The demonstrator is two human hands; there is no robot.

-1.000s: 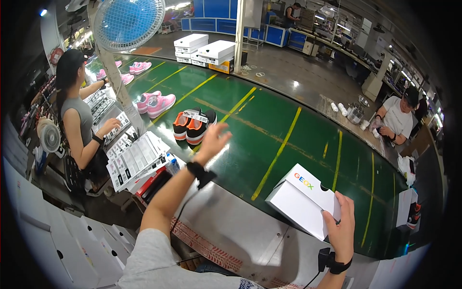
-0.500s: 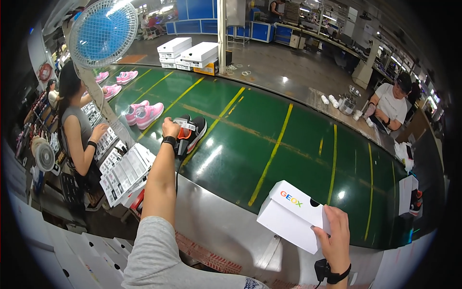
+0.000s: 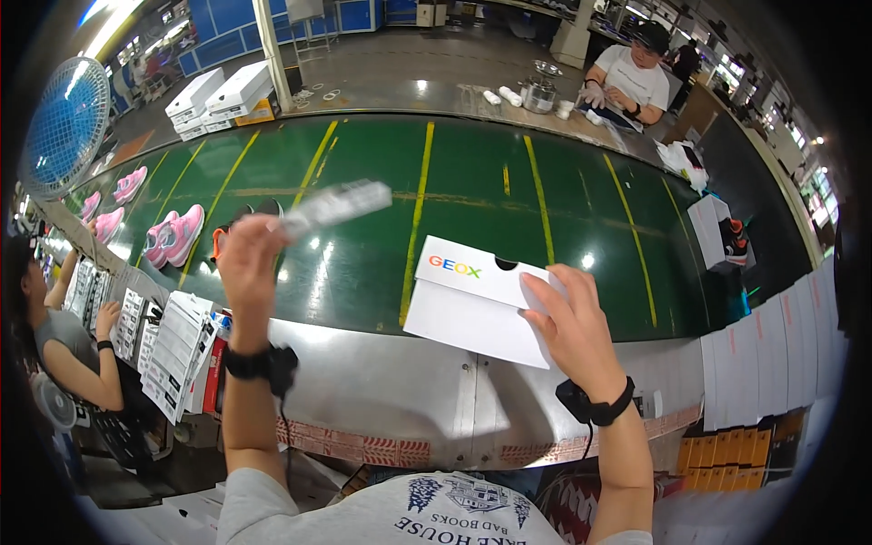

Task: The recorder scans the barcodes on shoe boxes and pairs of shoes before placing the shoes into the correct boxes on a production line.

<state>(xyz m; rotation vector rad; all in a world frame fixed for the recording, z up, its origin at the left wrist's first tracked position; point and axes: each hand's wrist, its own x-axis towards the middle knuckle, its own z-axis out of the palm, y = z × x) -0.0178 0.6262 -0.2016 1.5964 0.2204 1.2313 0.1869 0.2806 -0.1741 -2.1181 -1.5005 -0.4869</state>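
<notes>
Presently, left hand [image 3: 250,259]: over the green worktop [image 3: 363,263], fingers together and pinched on one end of a pale strip [image 3: 338,207]; both are blurred, so the exact placing of each finger cannot be told.
Pale strip: juts out to the right of the left hand, its free end tilted a little upward, its darker markings smeared.
Right hand [image 3: 581,331]: thumb and fingers clamped on the right end of a white shoebox [image 3: 472,313].
White shoebox: tilted at the near edge of the green worktop, partly in front of the metal ledge [image 3: 381,363]; coloured lettering and a dark half-round notch show on its upper part. Whether it rests on anything cannot be told.
Wrists: a black band [image 3: 247,363] on the left, another [image 3: 618,405] on the right.
Dark shoes [image 3: 269,208]: orange-trimmed, on the green worktop just behind the left hand, which hides much of them.
Pink shoes [image 3: 177,236]: a pair left of the dark shoes, with others farther along.
Printed sheets [image 3: 177,350]: heaped left of the left forearm.
Left side: a person in a grey sleeveless top [image 3: 68,359], near the printed sheets.
Far side: a person in a white shirt [image 3: 636,80], beside a metal pot [image 3: 540,94]; stacked white boxes [image 3: 218,95] farther left.
Right side: upright white boxes [image 3: 772,350] in a row.
</notes>
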